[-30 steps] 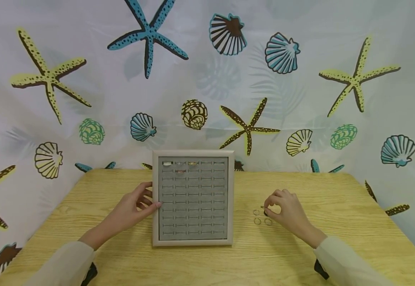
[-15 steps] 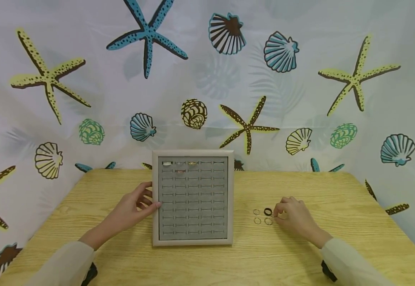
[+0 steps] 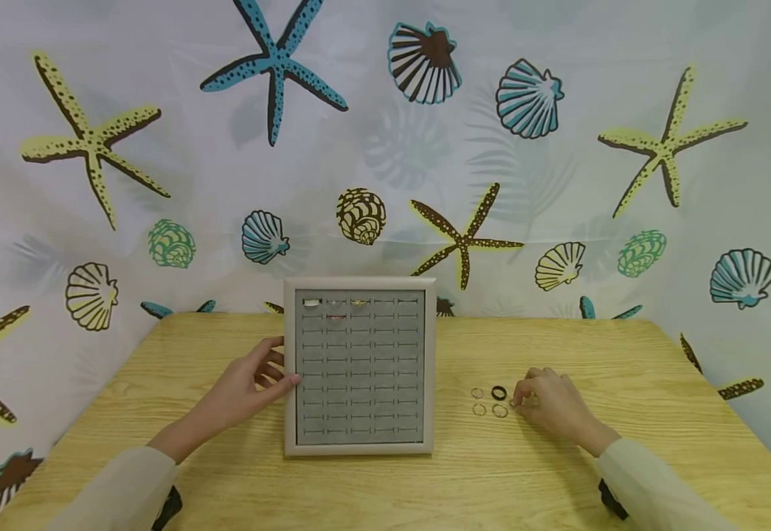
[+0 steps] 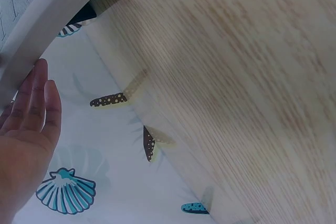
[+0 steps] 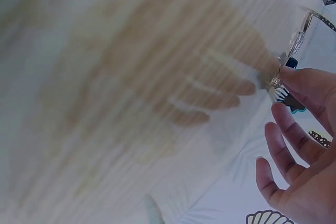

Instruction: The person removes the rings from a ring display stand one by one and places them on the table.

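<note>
A ring display board (image 3: 358, 369) with a pale frame and grey slotted padding stands on the wooden table. My left hand (image 3: 255, 383) grips its left edge, thumb on the front and fingers at the side; in the left wrist view the fingers lie against the frame (image 4: 31, 40). A white ring (image 3: 311, 302), a gold ring (image 3: 358, 302) and a reddish ring (image 3: 336, 317) sit in upper slots. My right hand (image 3: 553, 404) pinches a small sparkling ring (image 5: 275, 81) between thumb and index finger, just right of the loose rings; its shape is mostly hidden.
Several loose rings lie on the table right of the board, among them a black ring (image 3: 499, 393) and a thin silvery ring (image 3: 499, 411). Behind the wooden table (image 3: 478, 479) hangs a cloth (image 3: 358, 147) printed with starfish and shells.
My right hand has moved right and slightly down, away from the black ring, which now lies uncovered beside the other loose rings. The left hand and the board stay in place.
</note>
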Available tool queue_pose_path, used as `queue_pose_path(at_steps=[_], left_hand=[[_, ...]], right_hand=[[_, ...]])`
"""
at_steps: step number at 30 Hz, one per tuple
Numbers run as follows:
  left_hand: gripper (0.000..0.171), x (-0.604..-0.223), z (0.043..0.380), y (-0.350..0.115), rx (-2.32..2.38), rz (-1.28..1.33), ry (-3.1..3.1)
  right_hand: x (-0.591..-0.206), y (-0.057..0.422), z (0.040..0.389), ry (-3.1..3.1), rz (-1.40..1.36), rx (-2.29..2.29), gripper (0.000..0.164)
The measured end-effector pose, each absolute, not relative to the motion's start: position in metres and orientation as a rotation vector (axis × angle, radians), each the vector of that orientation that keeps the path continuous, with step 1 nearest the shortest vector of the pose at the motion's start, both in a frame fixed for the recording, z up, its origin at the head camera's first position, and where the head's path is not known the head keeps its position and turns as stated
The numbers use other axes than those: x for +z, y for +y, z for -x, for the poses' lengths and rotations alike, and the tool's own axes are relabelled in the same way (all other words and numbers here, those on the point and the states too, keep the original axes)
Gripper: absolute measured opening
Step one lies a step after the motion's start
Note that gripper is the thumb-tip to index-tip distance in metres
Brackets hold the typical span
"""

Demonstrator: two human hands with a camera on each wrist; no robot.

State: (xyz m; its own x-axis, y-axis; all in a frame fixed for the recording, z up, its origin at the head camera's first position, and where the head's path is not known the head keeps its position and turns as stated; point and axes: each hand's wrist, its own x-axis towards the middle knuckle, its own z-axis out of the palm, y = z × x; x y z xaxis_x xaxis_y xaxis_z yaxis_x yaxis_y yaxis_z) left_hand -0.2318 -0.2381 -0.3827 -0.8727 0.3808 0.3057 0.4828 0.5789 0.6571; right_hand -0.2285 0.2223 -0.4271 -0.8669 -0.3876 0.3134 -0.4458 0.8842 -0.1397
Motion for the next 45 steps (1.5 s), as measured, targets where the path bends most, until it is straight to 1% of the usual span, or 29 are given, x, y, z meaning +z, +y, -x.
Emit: queue_pose_path(at_steps=[14,20,29,37,45], left_hand=[[0.052,-0.382,0.232,-0.238,-1.176,0.752,-2.666],[0.053,-0.381,0.232,-0.238,-1.189,0.755,-2.664],[0.053,-0.383,0.232,-0.239,-1.184,0.74,-2.675],[0.054,-0.382,0.231,-0.238,-1.186,0.736,-2.672],[0.054,-0.382,0.231,-0.238,-1.184,0.738,-2.665]], right_hand=[[-0.425,0.224,0.23,-2.82,-0.685,0.349,0.014],[-0.42,0.221,0.234,-2.801,-0.667,0.313,0.008],[-0.397,0.209,0.238,-2.698,-0.68,0.314,0.015],[-0.368,0.188,0.24,-2.602,-0.692,0.356,0.015],[-0.341,0.164,0.239,-2.452,-0.768,0.37,0.016]])
